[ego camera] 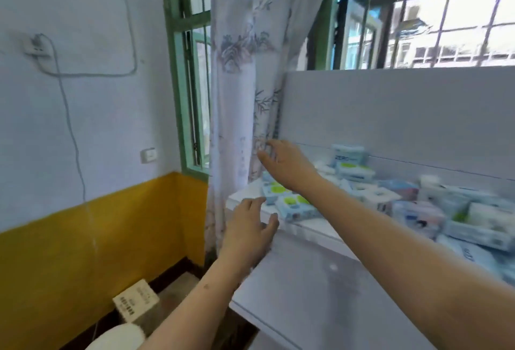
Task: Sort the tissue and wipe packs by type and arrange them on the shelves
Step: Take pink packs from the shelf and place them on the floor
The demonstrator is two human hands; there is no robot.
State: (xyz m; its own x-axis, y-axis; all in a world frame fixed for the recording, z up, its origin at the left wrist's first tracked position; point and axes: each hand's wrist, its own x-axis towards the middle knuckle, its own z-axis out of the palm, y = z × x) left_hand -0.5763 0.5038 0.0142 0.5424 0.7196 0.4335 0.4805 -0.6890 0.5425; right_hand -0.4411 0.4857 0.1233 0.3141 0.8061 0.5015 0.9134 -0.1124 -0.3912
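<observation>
Okay, both hands are out in front, holding nothing. Left hand (250, 230) hovers at the near left corner of the white tabletop (309, 288), fingers spread and relaxed, grip released. Right hand (284, 164) reaches further up and left toward the floral curtain (242, 85), fingers loosely extended, grip also released; whether the fingertips touch the curtain is hard to tell with the motion blur.

Tissue and wipe packs (418, 204) lie in a loose pile along the raised white ledge (306, 228) at the back of the tabletop, against a plain white panel (390, 110). Two pale blue packs with green round labels (295, 206) sit at the left end of the pile, just under the right wrist. A taller blue-white pack (348, 154) stands behind them near the panel. Pinkish packs (418, 217) are mixed in further right. Everything is unsorted, overlapping.

Green-framed window (184, 71) is behind the curtain. Left wall is white above, yellow below, with a socket and cable (37, 48) and a switch (148, 155). On the floor at lower left sit a box with barcodes (136, 301) and a white rounded object (117, 338).
</observation>
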